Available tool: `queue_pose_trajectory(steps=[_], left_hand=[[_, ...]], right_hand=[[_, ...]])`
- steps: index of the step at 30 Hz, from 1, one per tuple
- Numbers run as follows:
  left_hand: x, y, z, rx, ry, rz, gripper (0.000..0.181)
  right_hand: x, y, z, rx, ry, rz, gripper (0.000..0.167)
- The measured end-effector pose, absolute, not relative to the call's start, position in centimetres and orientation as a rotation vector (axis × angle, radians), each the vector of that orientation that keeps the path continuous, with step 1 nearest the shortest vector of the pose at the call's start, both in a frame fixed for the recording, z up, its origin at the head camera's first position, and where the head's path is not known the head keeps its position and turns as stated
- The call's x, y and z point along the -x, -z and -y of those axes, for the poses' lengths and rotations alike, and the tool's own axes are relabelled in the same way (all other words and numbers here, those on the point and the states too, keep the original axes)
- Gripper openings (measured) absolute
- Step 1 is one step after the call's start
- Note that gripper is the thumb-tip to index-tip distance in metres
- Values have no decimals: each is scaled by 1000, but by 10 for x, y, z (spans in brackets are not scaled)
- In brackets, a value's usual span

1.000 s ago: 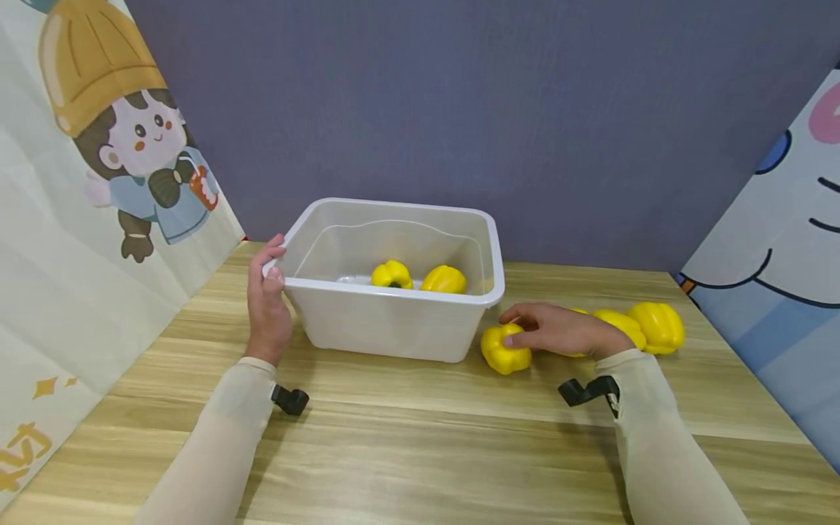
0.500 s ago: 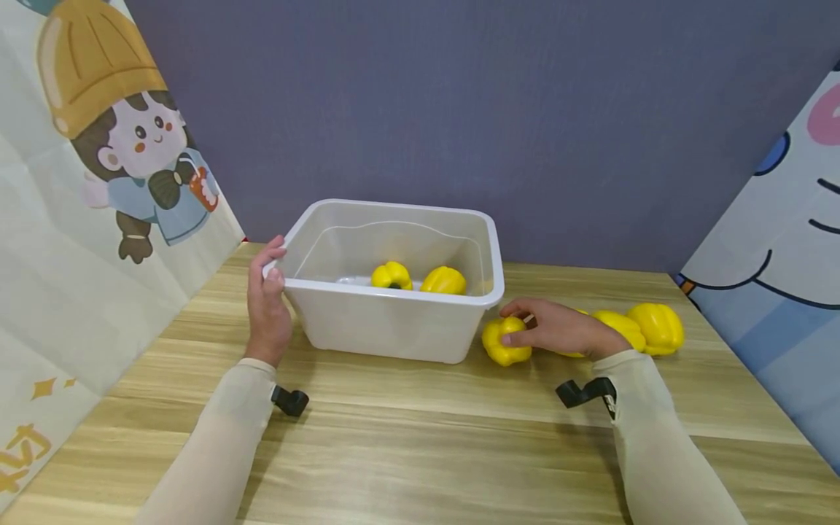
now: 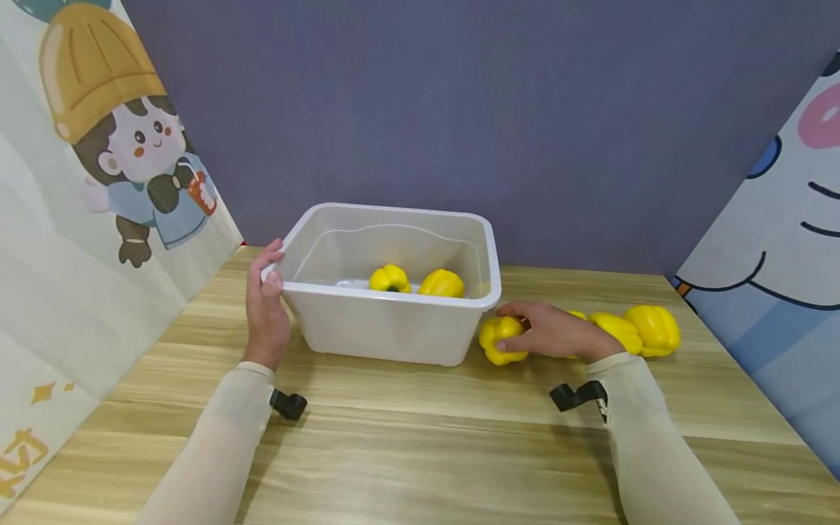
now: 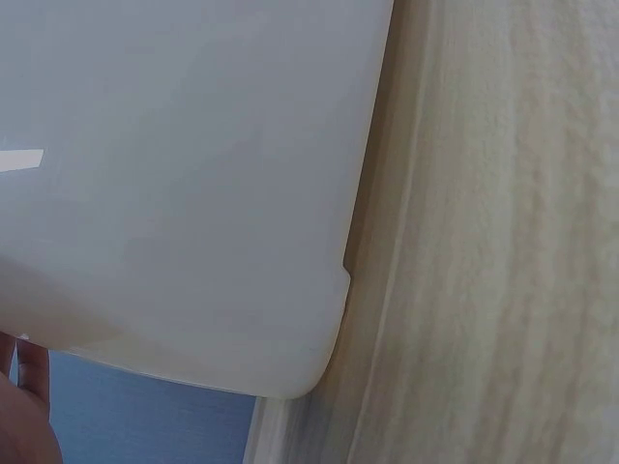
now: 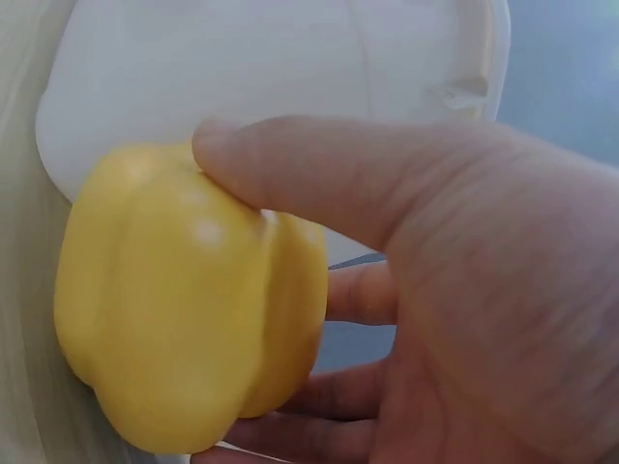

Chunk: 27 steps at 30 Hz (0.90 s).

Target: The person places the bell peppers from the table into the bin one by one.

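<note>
My right hand (image 3: 554,332) grips a yellow bell pepper (image 3: 502,340) just off the right end of a pale grey plastic bin (image 3: 387,328). In the right wrist view the thumb lies over the pepper (image 5: 184,300) and the fingers curl behind it. At the bin's left end, my left hand (image 3: 267,313) holds the rim, thumb on the near side and fingers over the corner. Inside the bin lie two more yellow peppers, a left one (image 3: 390,278) and a right one (image 3: 442,283). The left wrist view shows mostly the bin's wall (image 4: 184,193).
Beyond my right wrist, more yellow peppers (image 3: 652,330) sit in a row on the wood-grain table (image 3: 420,445), one partly hidden by the hand. A dark blue-grey panel (image 3: 420,109) stands behind. Printed cartoon sheets flank the left and right sides.
The pepper in my right hand has tilted and risen slightly beside the bin. My left hand keeps its hold on the rim. The head view has shifted a little.
</note>
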<state>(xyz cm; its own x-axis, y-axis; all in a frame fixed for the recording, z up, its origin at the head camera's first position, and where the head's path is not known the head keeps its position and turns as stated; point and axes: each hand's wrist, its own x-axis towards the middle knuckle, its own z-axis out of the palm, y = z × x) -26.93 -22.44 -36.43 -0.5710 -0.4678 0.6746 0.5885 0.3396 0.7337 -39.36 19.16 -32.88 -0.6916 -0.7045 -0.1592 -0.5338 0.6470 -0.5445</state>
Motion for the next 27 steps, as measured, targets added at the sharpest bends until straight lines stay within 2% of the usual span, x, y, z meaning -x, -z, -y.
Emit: queue_pose_trajectory(steps=[11, 27], left_hand=[[269, 366, 224, 121, 1428, 1653, 45], [267, 363, 224, 108, 1416, 1678, 50]], right_hand=[[391, 332, -186, 1016, 673, -2501, 75], [390, 335, -184, 965, 692, -2480, 77]])
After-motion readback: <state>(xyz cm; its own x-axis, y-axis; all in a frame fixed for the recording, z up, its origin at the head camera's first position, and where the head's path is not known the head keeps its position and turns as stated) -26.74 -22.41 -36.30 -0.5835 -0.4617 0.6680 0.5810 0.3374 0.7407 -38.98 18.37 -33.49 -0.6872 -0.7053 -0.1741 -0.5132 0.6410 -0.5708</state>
